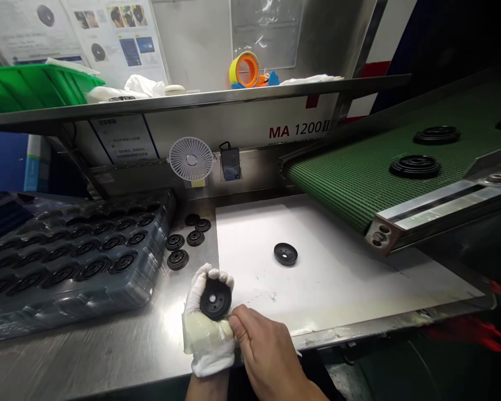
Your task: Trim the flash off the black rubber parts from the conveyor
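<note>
Head view: A round black disc (pixel 215 303) rests in my gloved left hand (pixel 209 331), its fingers curled around the rim, above the metal bench (pixel 158 345). My bare right hand (pixel 269 351) is nearly closed beside it, thumb and forefinger together at the glove's edge; whether they pinch anything, I cannot tell. Another disc (pixel 285 254) lies on the white sheet (pixel 338 278), five loose discs (pixel 177 259) sit left of it, beside a filled clear tray (pixel 104 292), and a green conveyor (pixel 342 184) carries more at right.
</note>
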Tool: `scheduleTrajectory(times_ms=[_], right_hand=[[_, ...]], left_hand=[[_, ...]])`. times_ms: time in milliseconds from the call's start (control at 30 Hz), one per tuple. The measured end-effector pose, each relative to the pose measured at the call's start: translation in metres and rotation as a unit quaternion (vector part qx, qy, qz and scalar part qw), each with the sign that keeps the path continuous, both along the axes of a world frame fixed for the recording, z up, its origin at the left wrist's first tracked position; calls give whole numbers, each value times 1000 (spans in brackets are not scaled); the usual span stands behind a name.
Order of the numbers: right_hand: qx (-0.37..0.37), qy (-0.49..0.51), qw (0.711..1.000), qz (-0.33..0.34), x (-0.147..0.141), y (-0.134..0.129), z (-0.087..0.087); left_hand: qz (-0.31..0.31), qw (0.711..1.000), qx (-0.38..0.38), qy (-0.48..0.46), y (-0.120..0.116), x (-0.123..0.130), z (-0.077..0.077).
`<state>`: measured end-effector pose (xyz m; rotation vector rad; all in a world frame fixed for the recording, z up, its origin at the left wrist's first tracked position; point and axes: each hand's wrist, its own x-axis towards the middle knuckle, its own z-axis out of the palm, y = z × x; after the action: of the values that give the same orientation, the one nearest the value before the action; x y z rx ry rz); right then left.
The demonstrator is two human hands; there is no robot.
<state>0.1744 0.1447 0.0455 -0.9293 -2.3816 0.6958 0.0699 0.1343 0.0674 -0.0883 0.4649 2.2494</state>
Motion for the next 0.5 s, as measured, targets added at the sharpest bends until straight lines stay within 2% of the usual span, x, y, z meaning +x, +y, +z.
scheduleTrajectory(times_ms=[167,267,367,433,500], right_hand=[[-26,32,999,16,3,0,7],[-30,47,998,33,7,5,12],[-17,35,997,64,10,9,15],[-3,22,997,72,11,11,17],[15,12,998,53,11,12,17]], left_hand=[[-14,1000,-7,17,-3,1,4],[-96,993,-26,66,-14,-2,2],[-151,988,-17,41,-24,-9,-3],[-144,989,4,14,-26,-13,-4],[-126,992,16,7,-23,-14,-2]])
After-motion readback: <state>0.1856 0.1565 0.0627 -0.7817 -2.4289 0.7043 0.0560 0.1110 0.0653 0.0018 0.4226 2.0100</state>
